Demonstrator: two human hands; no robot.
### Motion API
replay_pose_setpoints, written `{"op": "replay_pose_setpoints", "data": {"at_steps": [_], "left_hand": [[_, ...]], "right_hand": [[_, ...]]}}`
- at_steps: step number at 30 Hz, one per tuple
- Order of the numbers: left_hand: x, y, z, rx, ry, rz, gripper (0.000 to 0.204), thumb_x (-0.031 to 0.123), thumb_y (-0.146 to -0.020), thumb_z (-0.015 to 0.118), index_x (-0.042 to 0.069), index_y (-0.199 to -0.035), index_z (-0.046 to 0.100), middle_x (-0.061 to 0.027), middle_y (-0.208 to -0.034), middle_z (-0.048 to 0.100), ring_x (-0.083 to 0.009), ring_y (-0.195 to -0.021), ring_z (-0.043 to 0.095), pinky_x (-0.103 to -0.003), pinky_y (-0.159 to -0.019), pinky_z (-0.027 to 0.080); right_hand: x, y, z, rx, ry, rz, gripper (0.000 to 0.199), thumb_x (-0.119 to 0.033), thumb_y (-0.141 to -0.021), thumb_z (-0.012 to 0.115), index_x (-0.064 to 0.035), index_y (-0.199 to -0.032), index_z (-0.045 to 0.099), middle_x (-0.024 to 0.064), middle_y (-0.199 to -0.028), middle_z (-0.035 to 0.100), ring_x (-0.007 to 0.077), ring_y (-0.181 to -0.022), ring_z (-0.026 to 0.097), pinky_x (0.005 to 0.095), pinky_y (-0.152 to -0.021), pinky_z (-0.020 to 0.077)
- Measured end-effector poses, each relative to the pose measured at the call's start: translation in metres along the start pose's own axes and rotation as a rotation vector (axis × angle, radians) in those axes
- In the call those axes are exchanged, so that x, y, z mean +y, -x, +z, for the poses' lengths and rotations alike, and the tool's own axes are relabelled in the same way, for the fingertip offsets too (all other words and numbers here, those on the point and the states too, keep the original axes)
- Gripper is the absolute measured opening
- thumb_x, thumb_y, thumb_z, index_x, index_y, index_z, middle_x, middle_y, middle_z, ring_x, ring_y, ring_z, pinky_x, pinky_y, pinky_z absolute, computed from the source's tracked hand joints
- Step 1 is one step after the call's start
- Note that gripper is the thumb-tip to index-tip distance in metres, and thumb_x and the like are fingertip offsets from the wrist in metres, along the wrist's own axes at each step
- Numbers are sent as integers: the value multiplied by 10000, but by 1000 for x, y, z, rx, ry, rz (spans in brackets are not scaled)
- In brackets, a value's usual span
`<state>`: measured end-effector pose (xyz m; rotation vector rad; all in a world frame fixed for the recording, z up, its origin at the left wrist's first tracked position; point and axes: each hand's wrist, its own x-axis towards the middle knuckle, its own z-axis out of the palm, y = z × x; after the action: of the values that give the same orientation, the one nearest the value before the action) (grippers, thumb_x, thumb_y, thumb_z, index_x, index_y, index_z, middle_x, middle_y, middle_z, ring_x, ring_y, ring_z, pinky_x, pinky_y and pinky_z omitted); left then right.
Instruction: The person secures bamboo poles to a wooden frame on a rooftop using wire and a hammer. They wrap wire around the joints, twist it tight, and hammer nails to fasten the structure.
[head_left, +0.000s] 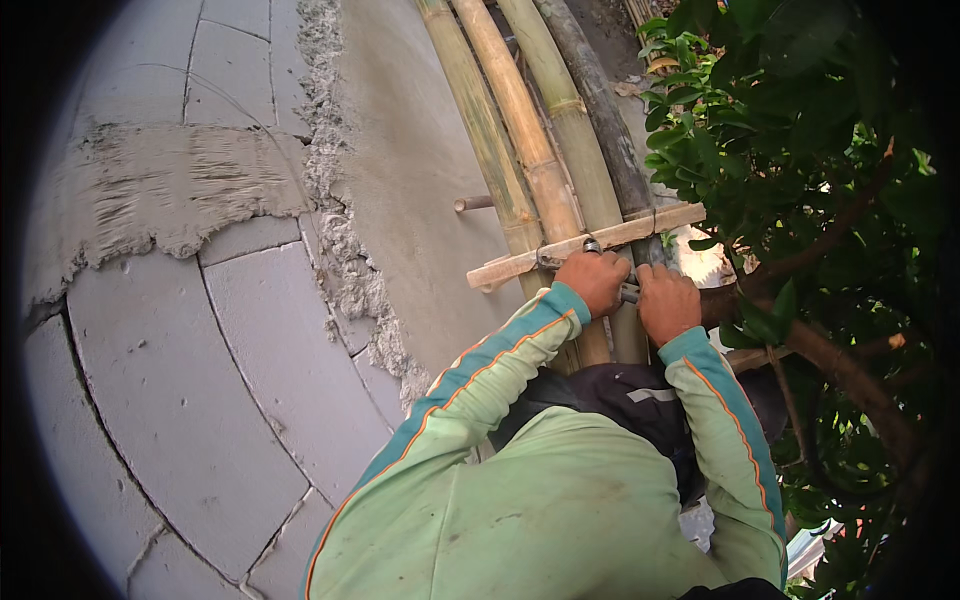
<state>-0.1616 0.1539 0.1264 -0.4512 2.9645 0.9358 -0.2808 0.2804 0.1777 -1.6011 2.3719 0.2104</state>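
Observation:
My left hand is closed around a metal tool. Part of that tool shows between my two hands, and a dark and shiny end rises past my left knuckles. Its exact kind is hidden by the fingers. Close beside it, my right hand is curled shut; what lies inside it does not show. Both hands are at a wooden crosspiece that lies across several bamboo poles. Dark ties bind the crosspiece to the poles.
To the left stands a wall of pale blocks with rough mortar and a smooth plastered strip. A short rod juts from the plaster. Leafy branches crowd the right, with a thick branch near my right arm.

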Motion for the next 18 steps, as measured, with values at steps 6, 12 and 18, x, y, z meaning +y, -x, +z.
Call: {"op": "replay_pose_setpoints", "data": {"at_steps": [6, 12, 18], "left_hand": [[-4, 13, -26, -492, -66, 91, 379, 284, -659, 818, 114, -952, 648, -84, -931, 679, -319, -838, 713, -476, -765, 564], [-7, 71, -19, 289, -110, 434, 359, 219, -697, 762, 119, -1019, 637, -38, -922, 602, -263, -893, 647, -475, -785, 513], [-10, 34, -18, 205, 59, 264, 378, 248, -657, 797, 85, -954, 629, -74, -877, 610, -287, -823, 640, -451, -713, 511]], "right_hand": [[-30, 32, -17, -398, -338, 61, 151, -197, -923, 642, -64, -994, 644, 97, -815, 678, 270, -725, 700, 421, -638, 561], [-47, 44, -25, -746, -1189, 282, 223, -246, -924, 698, -56, -1032, 650, 64, -817, 668, 202, -719, 672, 383, -640, 541], [-56, 31, -65, 29, -192, 79, 237, -249, -876, 679, -79, -1038, 652, 68, -853, 655, 260, -814, 661, 452, -776, 496]]}}
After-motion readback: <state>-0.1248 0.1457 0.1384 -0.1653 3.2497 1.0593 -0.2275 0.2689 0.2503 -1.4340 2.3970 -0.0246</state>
